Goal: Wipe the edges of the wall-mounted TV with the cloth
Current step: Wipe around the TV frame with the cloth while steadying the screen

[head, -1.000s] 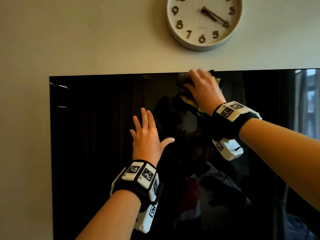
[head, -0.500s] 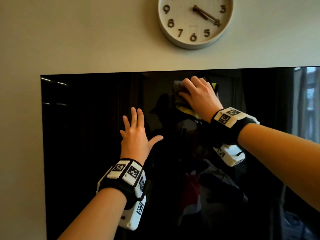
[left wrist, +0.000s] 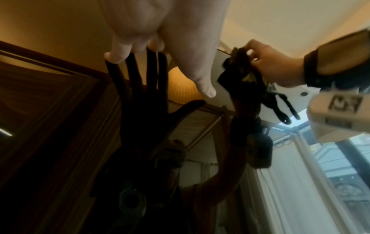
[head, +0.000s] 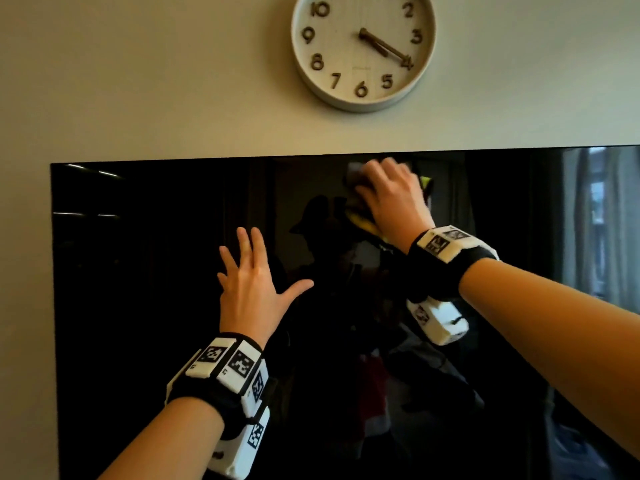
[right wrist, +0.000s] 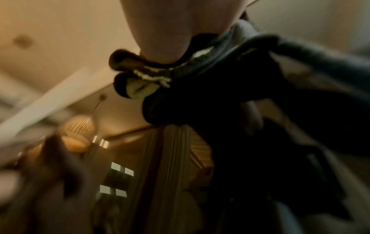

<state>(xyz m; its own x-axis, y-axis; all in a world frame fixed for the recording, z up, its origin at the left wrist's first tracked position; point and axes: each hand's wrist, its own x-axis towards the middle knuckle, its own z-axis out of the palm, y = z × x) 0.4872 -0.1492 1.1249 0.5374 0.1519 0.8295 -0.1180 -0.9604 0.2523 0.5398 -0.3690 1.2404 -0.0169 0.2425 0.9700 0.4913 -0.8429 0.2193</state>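
Note:
The wall-mounted TV [head: 138, 306] is a black glossy panel whose top edge runs across the head view. My right hand [head: 388, 192] grips a bunched dark grey and yellow cloth [head: 355, 174] and presses it on the screen just under the top edge, below the clock. The left wrist view shows that right hand [left wrist: 270, 63] with the cloth [left wrist: 238, 69] hanging from its fingers. Up close in the right wrist view, the cloth [right wrist: 220, 95] is blurred. My left hand [head: 249, 271] lies flat on the glass lower left, fingers spread, holding nothing; its fingers [left wrist: 118, 53] touch their own reflection.
A round white wall clock [head: 362, 50] hangs above the TV's top edge. Plain beige wall [head: 138, 81] surrounds the TV on the top and left. The screen reflects a room, a person and a bright window [head: 602, 220] at the right.
My right hand with the cloth has come a little below the TV's top edge and slid slightly right. My left hand stays flat on the screen.

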